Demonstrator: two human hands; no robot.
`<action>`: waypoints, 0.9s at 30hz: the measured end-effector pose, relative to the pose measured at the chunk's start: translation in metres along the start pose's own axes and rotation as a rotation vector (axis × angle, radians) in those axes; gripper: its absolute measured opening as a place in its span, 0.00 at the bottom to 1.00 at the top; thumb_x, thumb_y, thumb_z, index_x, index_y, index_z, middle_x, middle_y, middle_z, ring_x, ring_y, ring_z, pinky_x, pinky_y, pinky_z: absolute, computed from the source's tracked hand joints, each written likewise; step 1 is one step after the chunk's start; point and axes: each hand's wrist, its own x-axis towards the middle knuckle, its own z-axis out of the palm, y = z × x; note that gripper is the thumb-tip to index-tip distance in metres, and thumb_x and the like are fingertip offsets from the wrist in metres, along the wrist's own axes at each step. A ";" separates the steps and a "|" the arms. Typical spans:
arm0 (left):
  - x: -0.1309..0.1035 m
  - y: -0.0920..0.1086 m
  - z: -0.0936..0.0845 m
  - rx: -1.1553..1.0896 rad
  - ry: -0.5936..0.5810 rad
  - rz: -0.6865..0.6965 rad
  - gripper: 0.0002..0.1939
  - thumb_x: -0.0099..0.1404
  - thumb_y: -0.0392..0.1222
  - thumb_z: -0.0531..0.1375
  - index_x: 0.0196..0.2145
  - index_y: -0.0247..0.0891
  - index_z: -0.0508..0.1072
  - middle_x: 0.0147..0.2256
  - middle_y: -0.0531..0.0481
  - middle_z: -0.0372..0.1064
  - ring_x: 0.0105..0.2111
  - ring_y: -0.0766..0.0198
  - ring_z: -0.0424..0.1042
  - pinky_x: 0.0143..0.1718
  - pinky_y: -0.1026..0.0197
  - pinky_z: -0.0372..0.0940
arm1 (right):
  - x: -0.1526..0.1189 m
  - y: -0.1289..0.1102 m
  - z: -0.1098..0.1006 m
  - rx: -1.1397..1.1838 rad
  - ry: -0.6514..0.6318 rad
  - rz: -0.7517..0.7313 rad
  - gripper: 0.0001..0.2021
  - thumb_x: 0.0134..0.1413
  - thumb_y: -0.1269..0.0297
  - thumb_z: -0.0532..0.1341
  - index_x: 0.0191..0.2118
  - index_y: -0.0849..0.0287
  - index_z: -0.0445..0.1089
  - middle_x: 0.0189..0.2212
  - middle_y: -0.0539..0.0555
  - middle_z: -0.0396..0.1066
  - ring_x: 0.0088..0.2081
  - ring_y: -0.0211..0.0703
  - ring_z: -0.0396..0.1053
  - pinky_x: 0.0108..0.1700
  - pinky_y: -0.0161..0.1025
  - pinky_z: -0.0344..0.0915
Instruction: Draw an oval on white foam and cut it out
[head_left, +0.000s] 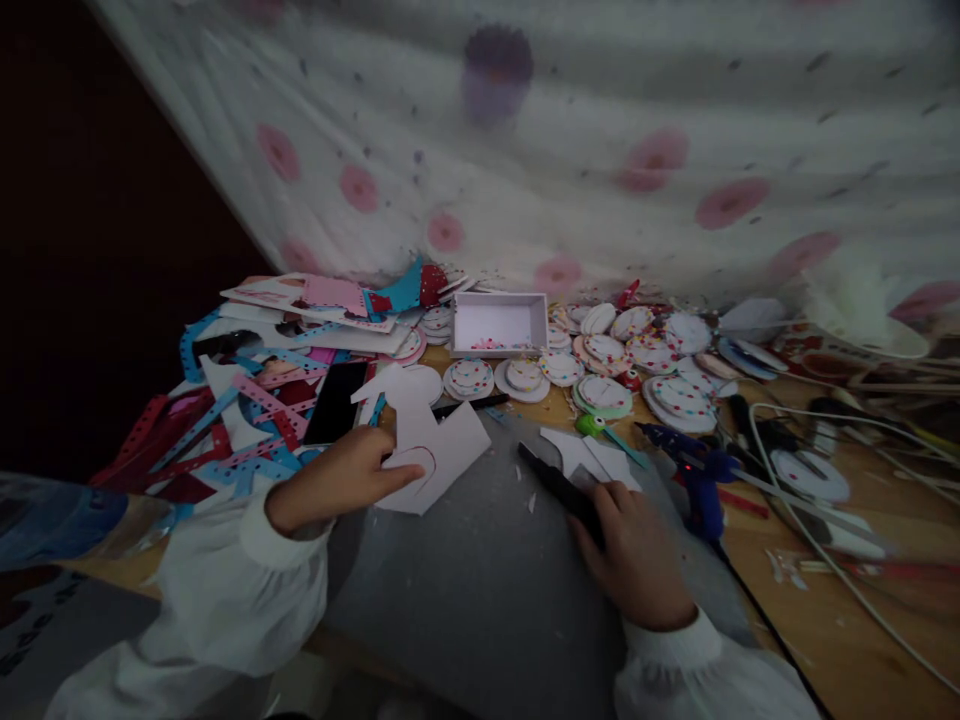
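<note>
My left hand (349, 472) pinches a cut piece of white card (442, 455) between thumb and fingers. A red curved line is drawn on the card, and its edges are cut in angles. My right hand (630, 550) is closed round a long black tool that looks like a utility knife (559, 485); its tip points up and left, apart from the card. Both hands are over a grey cutting mat (480, 600). White card offcuts (589, 455) lie just beyond my right fingers. A black pen (472, 404) rests behind the held card.
Coloured and white scraps (240, 420) pile up at left beside a black phone (335, 400). A white box (500, 325) stands at the back among several dotted paper discs (604, 392). At right are a blue glue gun (697, 475) and a looping white cable (780, 500).
</note>
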 end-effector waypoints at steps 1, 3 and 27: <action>0.002 0.002 0.001 0.045 0.026 0.022 0.19 0.59 0.53 0.58 0.19 0.36 0.69 0.19 0.51 0.66 0.22 0.63 0.66 0.22 0.66 0.52 | -0.001 0.001 0.000 0.040 0.017 0.000 0.10 0.58 0.62 0.55 0.41 0.62 0.67 0.35 0.61 0.67 0.36 0.53 0.67 0.37 0.49 0.65; 0.006 0.005 0.004 0.110 0.054 0.085 0.19 0.60 0.53 0.57 0.18 0.37 0.67 0.20 0.53 0.63 0.22 0.64 0.63 0.22 0.65 0.50 | -0.003 0.000 -0.003 0.176 0.072 0.025 0.10 0.61 0.62 0.53 0.43 0.61 0.66 0.35 0.60 0.68 0.37 0.52 0.67 0.38 0.48 0.66; 0.005 0.006 -0.044 0.055 0.214 0.213 0.15 0.60 0.52 0.60 0.40 0.42 0.76 0.37 0.53 0.75 0.35 0.61 0.72 0.36 0.66 0.61 | -0.008 -0.051 -0.036 0.675 0.117 0.125 0.19 0.65 0.61 0.51 0.59 0.55 0.56 0.53 0.61 0.69 0.54 0.50 0.68 0.51 0.45 0.68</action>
